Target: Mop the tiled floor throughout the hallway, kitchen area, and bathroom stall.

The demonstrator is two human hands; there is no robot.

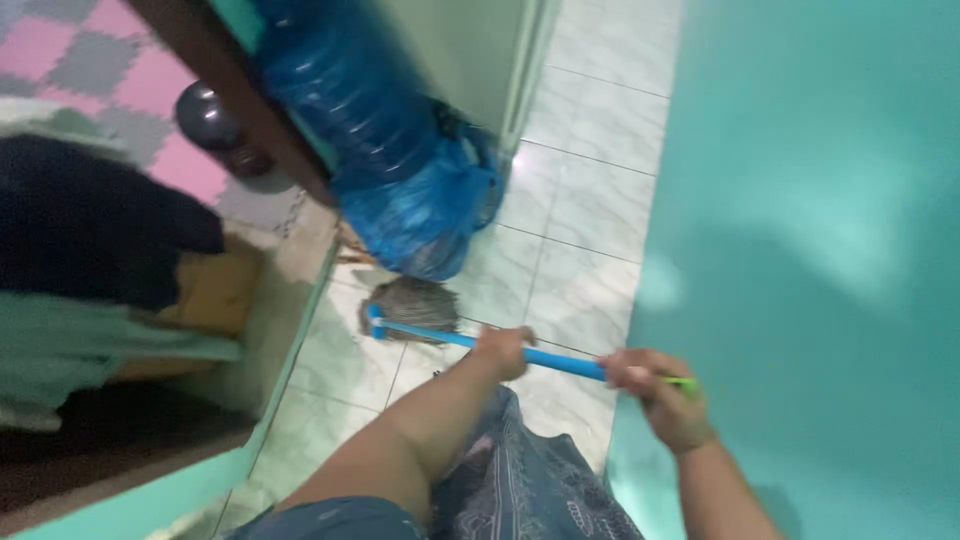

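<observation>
I hold a mop with a blue handle point(560, 361) in both hands. My left hand point(503, 350) grips the handle lower down, nearer the head. At the upper end, where the handle has a green tip, my right hand point(655, 392) is closed around it. The grey stringy mop head point(412, 304) rests on the pale tiled floor point(585, 200), close to a blue plastic bag point(420, 205). The picture is blurred.
A teal wall point(820, 250) stands close on the right. A large blue water bottle point(340, 90) leans above the bag beside a door frame. On the left lie dark and green cloths point(90, 280), with a pink and grey foam mat point(120, 70) beyond. My patterned clothing point(520, 480) fills the bottom.
</observation>
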